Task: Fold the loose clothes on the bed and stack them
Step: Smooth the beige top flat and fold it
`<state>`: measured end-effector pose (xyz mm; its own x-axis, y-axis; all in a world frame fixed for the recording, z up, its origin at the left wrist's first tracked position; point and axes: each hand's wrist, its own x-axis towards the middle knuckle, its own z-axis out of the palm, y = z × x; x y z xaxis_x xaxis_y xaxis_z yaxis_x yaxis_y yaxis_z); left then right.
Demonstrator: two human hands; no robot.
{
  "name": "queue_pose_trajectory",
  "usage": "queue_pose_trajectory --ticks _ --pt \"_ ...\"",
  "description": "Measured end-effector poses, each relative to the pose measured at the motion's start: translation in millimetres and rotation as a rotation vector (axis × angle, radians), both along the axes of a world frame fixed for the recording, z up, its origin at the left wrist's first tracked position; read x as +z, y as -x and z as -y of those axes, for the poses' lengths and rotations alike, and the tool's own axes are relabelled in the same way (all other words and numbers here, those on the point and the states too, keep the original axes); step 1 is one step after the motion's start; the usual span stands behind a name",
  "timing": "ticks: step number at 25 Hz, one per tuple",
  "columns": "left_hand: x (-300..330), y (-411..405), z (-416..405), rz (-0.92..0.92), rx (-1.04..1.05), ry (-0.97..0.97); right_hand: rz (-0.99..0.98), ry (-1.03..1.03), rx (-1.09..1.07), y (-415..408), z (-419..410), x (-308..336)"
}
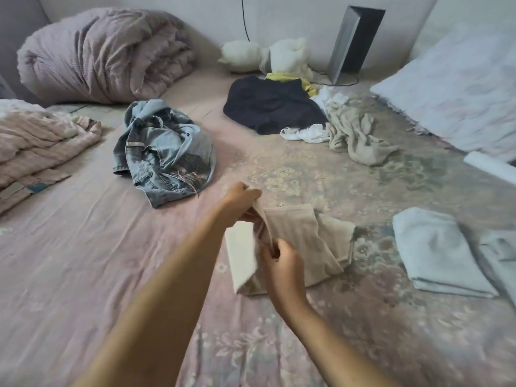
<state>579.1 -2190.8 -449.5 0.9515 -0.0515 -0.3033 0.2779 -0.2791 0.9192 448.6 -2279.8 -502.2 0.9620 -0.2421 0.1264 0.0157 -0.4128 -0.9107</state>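
Floral-sheeted bed (111,275) under crumpled jeans (164,152), dark garment (270,104), beige garment (301,244), folded pale-blue clothes (435,250).

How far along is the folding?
Early. Done: a folded pale blue cloth lies at the right. In hand: both hands, left and right, grip a beige garment mid-fold. Left: crumpled jeans, a dark garment, white and tan pieces.

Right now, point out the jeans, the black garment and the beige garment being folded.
jeans (164,152): head view, on the crumpled denim's middle.
black garment (272,104): head view, on its flat centre.
beige garment (296,241): head view, on the folded panel between the hands.
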Motion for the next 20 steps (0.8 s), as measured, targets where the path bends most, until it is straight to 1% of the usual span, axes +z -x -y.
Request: queue_pose_trajectory --ticks 2,4,5,7,8,9,10,12,13,14,16,17,18,20 --pt "-14.7 -4.2 56.3 -0.021 -0.115 -0.077 -0.032 0.129 -0.104 -4.5 43.2 -14.1" --pt "-33.8 -0.4 94.3 -0.068 -0.202 -0.176 -0.084 0.29 -0.133 -1.8 75.5 -26.5" --pt "-41.5 3.2 102.1 -0.038 -0.214 -0.23 -0.123 0.363 -0.127 1.5 85.2 -31.7" --pt "-51.5 14.3 99.0 0.177 -0.189 -0.329 -0.215 0.505 -0.173 4.5 101.3 -34.5" --pt "-56.0 21.7 89.5 0.277 -0.165 -0.387 -0.25 0.541 -0.226 1.4 108.2 -35.7" --pt "-62.2 32.5 76.6 0.356 -0.181 -0.484 -0.278 0.529 -0.274 -2.5 113.9 -33.2" --pt "-71.2 45.3 63.7 0.389 -0.263 -0.633 -0.313 0.446 -0.304 -9.2 118.7 -33.0" --pt "-90.3 71.5 49.4 0.366 -0.507 -0.988 -0.402 0.128 -0.367 -26.1 126.8 -34.4" --pt "-97.3 80.6 47.8 0.368 -0.597 -1.125 -0.43 -0.04 -0.416 -31.7 128.5 -30.0" --pt "-101.7 84.7 47.3 0.367 -0.64 -1.198 -0.43 -0.192 -0.464 -36.1 130.5 -28.2" --pt "-102.4 83.5 47.9 0.371 -0.644 -1.186 -0.399 -0.428 -0.51 -41.9 133.2 -18.5" --pt "-101.1 82.2 46.8 0.376 -0.63 -1.149 -0.409 -0.467 -0.498 -43.8 133.7 -10.9" --pt "-99.1 80.8 43.7 0.387 -0.596 -1.085 -0.422 -0.444 -0.479 -46.6 133.6 -3.3" --pt "-96.4 75.2 32.9 0.381 -0.474 -0.872 -0.389 -0.333 -0.409 -58.2 131.5 6.3"
